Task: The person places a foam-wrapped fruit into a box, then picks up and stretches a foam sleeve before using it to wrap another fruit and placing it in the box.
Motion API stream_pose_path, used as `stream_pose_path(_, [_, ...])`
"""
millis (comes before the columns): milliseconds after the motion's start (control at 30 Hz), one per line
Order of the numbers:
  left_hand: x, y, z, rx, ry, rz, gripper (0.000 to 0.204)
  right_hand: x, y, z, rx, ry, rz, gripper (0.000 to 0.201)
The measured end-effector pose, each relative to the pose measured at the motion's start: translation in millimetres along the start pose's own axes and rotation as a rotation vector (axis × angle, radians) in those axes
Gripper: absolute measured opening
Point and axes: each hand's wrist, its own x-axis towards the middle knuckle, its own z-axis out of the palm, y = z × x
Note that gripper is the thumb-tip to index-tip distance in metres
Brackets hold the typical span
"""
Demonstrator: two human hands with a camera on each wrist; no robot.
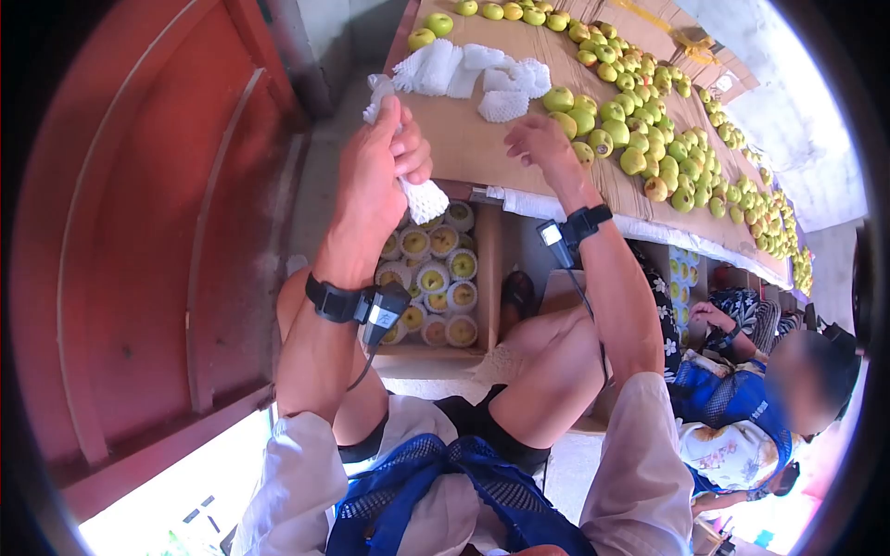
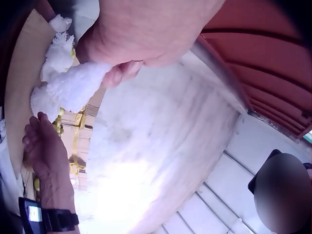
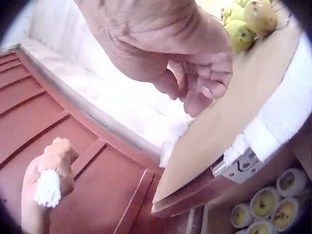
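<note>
My left hand point(image 1: 385, 157) grips a white foam net sleeve point(image 1: 426, 201), whose ends stick out above and below the fist. In the left wrist view the same foam sleeve point(image 2: 80, 87) extends from under the fingers. Over the table's near edge, my right hand point(image 1: 545, 148) holds nothing, its fingers loosely bent, beside the nearest green apples point(image 1: 582, 119). The right wrist view shows this right hand point(image 3: 180, 53) above the cardboard, with the left fist point(image 3: 48, 165) farther off. More foam net sleeves point(image 1: 445, 69) lie flat on the table just beyond both hands.
Many green apples point(image 1: 640, 139) spread over the cardboard-covered table point(image 1: 436, 139). Below its edge stands a box point(image 1: 489, 278) of apples in foam nets. A red door point(image 1: 139, 232) is at left. Another person point(image 1: 732, 408) in a blue vest sits at right.
</note>
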Motion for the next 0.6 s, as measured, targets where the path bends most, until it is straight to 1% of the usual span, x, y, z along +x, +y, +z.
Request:
stream_pose_path(67, [-3,1,3,-0.016,0.006,-0.007,0.029,17,-4,-10,-0.032,0.147,-0.059,0.02])
stream_pose_path(167, [-2,-2,3,-0.046,-0.001,-0.023,0.029,67,9,-28,-0.197,0.385,-0.147,0.024])
stream_pose_path(200, [-2,-2,3,-0.054,-0.005,-0.029,0.029,78,9,-33,-0.159,0.4,-0.121,0.027])
stream_pose_path(267, [-4,-2,6,-0.034,0.011,-0.027,0.028,89,10,-43,-0.041,0.346,-0.161,0.029])
stream_pose_path(300, [-6,-3,7,-0.024,0.019,-0.026,0.028,88,1,-43,0.017,0.318,-0.181,0.03])
stream_pose_path(333, [-6,-4,7,-0.013,0.012,-0.023,0.028,85,-6,-45,-0.004,0.274,-0.106,0.03])
stream_pose_path(433, [-7,-4,7,0.017,0.022,-0.03,0.028,86,-17,-44,-0.117,0.203,-0.049,0.033])
stream_pose_path(533, [-7,-5,6,0.038,0.007,-0.038,0.029,86,-8,-47,-0.008,0.046,-0.122,0.037])
stream_pose_path(600, [-8,-5,6,0.041,0.013,-0.026,0.029,89,-8,-44,-0.003,0.112,-0.072,0.04])
